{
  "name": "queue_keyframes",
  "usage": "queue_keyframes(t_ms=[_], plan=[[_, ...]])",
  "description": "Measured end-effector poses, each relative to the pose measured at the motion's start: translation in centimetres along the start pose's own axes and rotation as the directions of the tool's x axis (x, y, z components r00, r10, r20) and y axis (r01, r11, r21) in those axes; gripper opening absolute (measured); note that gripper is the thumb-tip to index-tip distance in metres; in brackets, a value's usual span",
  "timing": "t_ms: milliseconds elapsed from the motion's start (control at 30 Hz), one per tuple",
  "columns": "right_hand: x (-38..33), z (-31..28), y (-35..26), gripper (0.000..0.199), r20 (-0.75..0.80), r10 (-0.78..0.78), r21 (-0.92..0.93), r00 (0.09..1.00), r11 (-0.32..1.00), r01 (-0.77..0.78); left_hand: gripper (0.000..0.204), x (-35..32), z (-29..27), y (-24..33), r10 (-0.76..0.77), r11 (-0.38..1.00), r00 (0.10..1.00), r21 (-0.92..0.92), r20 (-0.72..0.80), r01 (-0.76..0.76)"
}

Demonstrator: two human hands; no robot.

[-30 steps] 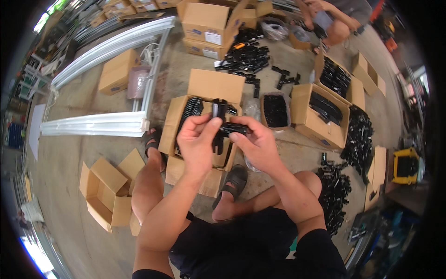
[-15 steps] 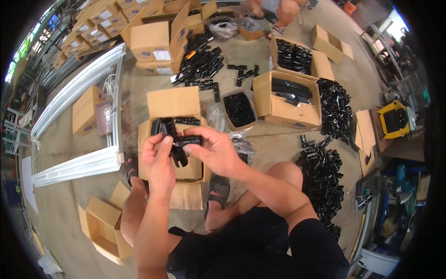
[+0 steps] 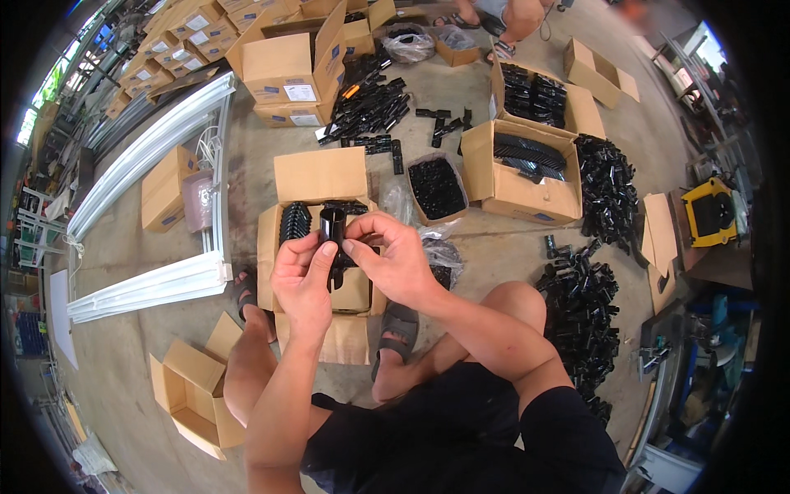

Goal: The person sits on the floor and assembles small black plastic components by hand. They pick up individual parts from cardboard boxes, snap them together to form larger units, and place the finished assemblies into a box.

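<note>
Between my hands is a glossy black tubular fitting, its round open end upward. My left hand grips its left side with thumb and fingers. From the right, my right hand pinches it, thumb close to the left one. The lower part of the fitting is partly covered by my fingers. Right below sits an open cardboard box, its far flap standing up. Inside it, a row of black fittings lies at the left and more lie along the far side.
A small carton of black parts stands right of the box. Large cartons hold black pieces at the far right. Loose black fittings are heaped by my right knee. White metal rails lie left. Another person's leg shows at the back.
The fitting has turned in my hands: the branch that pointed right no longer shows, and the open tube end now faces up. My view has shifted slightly.
</note>
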State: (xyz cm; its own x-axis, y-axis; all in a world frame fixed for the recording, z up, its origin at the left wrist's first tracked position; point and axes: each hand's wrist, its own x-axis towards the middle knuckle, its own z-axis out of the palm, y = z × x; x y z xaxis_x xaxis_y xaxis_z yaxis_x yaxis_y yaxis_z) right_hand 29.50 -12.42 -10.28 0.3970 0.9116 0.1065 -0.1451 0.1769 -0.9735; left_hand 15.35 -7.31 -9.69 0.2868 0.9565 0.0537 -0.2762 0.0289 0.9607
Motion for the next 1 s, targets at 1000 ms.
queue_keyframes(t_ms=[1000], plan=[[0.2, -0.3, 2.1, 0.008, 0.102, 0.264, 0.128, 0.959, 0.953, -0.276, 0.017, 0.2, -0.4, 1.1, -0.081, 0.997, 0.997, 0.001, 0.016, 0.081]])
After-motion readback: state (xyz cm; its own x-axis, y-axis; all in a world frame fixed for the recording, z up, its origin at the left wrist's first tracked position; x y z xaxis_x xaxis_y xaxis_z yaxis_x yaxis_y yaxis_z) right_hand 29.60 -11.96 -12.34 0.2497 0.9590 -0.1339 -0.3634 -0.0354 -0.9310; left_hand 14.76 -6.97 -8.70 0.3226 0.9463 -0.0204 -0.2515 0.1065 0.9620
